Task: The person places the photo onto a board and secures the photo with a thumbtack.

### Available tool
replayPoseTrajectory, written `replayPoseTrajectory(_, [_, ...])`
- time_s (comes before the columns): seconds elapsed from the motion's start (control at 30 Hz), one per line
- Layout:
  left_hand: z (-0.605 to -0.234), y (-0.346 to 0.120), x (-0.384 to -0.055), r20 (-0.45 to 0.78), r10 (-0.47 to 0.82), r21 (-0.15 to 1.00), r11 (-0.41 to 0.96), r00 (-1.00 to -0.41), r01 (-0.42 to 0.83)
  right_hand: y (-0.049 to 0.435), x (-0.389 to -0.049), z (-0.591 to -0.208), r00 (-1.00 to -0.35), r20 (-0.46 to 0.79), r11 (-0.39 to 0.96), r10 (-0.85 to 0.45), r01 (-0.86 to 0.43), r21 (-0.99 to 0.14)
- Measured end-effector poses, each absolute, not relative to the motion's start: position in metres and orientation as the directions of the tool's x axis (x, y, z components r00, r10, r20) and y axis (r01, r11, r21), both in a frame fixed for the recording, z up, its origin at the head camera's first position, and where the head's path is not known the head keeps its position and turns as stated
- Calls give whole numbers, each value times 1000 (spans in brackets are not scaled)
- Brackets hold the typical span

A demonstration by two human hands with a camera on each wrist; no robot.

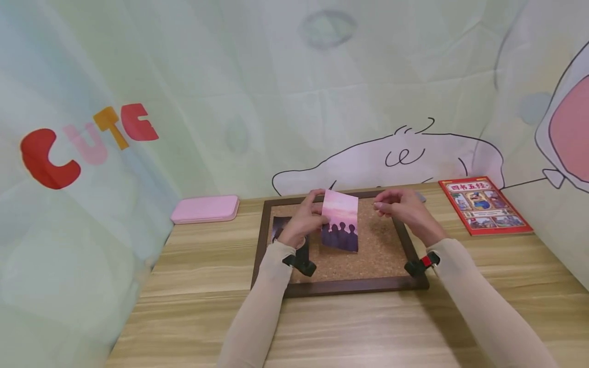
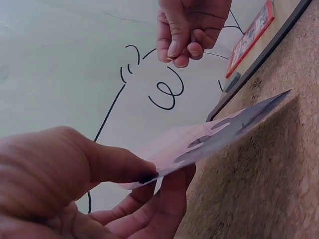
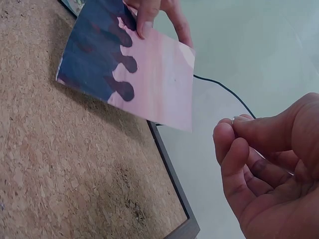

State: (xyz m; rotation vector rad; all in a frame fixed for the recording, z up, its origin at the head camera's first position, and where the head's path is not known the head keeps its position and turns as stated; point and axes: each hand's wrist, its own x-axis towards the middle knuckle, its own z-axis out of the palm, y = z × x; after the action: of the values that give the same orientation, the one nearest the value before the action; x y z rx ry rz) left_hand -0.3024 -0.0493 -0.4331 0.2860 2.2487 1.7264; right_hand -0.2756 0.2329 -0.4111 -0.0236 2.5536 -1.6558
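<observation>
My left hand point(image 1: 304, 219) pinches a photo print point(image 1: 340, 225) at its left edge, thumb on the face and fingers behind. The print shows several dark silhouettes under a pink sky and is tilted over the framed corkboard point(image 1: 377, 266). My right hand point(image 1: 405, 210) is raised to the right of the print, over the board's far right part. Its thumb and index fingertips pinch a tiny light-coloured object point(image 3: 235, 119), mostly hidden by the fingers; I cannot tell its kind. A second, dark photo point(image 1: 279, 223) lies on the cork at the left, partly covered by my left hand and wrist.
A pink case point(image 1: 205, 209) lies on the wooden table point(image 1: 193, 286), left of the board. At the right is a red illustrated book point(image 1: 485, 205). A small blue-grey object point(image 2: 232, 82) sits just beyond the board's frame. A printed curtain point(image 1: 239, 102) hangs behind the table.
</observation>
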Motion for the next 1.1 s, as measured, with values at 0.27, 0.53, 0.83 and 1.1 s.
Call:
replayPoseTrajectory(0.27, [-438,-33,-304,-114,379,968,251,-918,-17,232,-279,-413,-995,-80,416,-54,50,-908])
replayPoseTrajectory(0.53, [-444,-17,-307,-133,378,967,251,-916,-38,231,-283,-414,-994,-101,463,-46,68,-884])
replayPoseTrajectory(0.83, [-452,6,-313,-122,370,944,329,-921,7,233,-288,-415,-989,-142,490,-30,109,-865])
replayPoseTrajectory(1.1, [-458,13,-313,-153,317,904,428,-936,-4,233,-291,-421,-991,-120,508,-53,76,-858])
